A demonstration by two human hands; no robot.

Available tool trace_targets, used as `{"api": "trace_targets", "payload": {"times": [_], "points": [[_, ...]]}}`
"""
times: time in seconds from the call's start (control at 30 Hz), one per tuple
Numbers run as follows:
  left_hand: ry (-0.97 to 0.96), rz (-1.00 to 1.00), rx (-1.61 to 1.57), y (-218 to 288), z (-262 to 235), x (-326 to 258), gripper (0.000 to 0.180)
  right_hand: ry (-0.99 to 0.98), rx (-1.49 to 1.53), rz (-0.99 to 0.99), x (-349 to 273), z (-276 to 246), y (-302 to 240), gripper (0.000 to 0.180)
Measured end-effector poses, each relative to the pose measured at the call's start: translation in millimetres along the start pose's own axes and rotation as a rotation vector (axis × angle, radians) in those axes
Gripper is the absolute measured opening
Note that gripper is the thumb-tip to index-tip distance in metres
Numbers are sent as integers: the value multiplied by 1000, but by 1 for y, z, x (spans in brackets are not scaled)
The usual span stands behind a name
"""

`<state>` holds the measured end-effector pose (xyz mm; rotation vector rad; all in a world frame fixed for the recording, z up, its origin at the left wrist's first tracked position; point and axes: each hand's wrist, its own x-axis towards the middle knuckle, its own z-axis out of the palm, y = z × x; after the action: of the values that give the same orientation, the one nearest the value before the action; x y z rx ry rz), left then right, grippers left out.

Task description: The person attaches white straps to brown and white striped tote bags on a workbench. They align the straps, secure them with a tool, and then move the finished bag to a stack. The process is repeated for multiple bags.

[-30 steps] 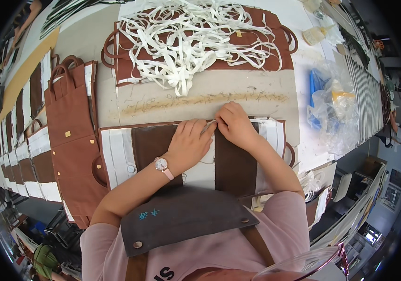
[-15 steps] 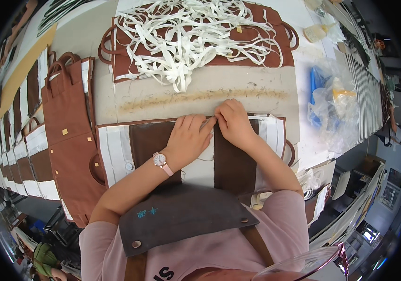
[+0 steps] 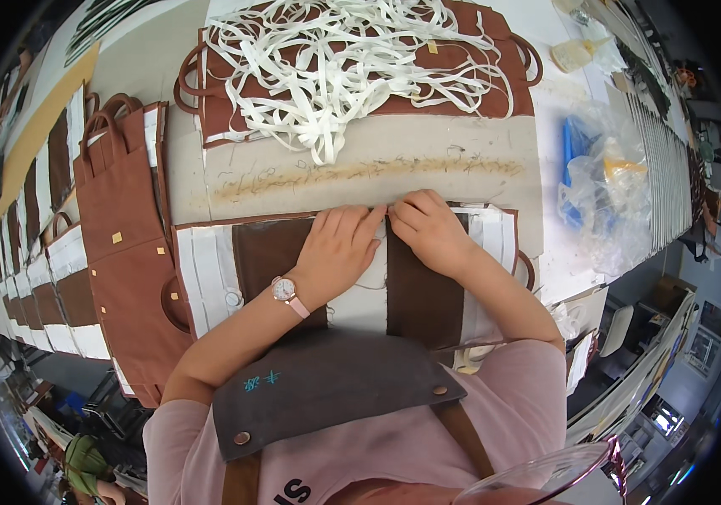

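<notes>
The left hand (image 3: pixel 339 250) lies palm-down, fingers together, at the far edge of a brown-and-white bag panel (image 3: pixel 426 295); just beside it the right hand (image 3: pixel 436 234) bends its fingers onto the same edge. Whether either is pinching the edge, I cannot tell. Compared with half a second ago, the right hand sits lower and flatter; the left has scarcely moved. The rectangular panel spreads flat across the grey tabletop (image 3: pixel 461 139). Leftward lies a long, smooth, reddish-brown bag (image 3: pixel 129 244); beyond, flat white tapes (image 3: pixel 322 101) loop in a loose tangle; rightward, crumpled clear plastic (image 3: pixel 617 210).
</notes>
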<state>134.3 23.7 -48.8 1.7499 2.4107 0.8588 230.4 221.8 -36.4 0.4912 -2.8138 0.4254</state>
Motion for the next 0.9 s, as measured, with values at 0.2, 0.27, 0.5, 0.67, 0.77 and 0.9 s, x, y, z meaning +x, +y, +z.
{"api": "trace_targets", "payload": {"times": [0.2, 0.27, 0.5, 0.67, 0.77, 0.9], "points": [[-12, 53, 74, -6, 6, 3, 48, 5, -179, 48, -7, 0, -15, 30], [14, 77, 126, -3, 7, 1, 48, 63, -133, 99, -10, 5, -14, 31], [19, 74, 71, 1, -3, 2, 51, 189, 122, 322, -16, 16, -8, 34], [-13, 108, 51, -3, 2, 0, 50, 205, 177, 394, -14, 16, -8, 33], [-5, 116, 36, -4, 6, 2, 49, 196, 168, 385, -14, 17, -8, 33], [-64, 23, -86, -4, -2, 13, 46, 198, 212, 433, -13, 16, -9, 28]]}}
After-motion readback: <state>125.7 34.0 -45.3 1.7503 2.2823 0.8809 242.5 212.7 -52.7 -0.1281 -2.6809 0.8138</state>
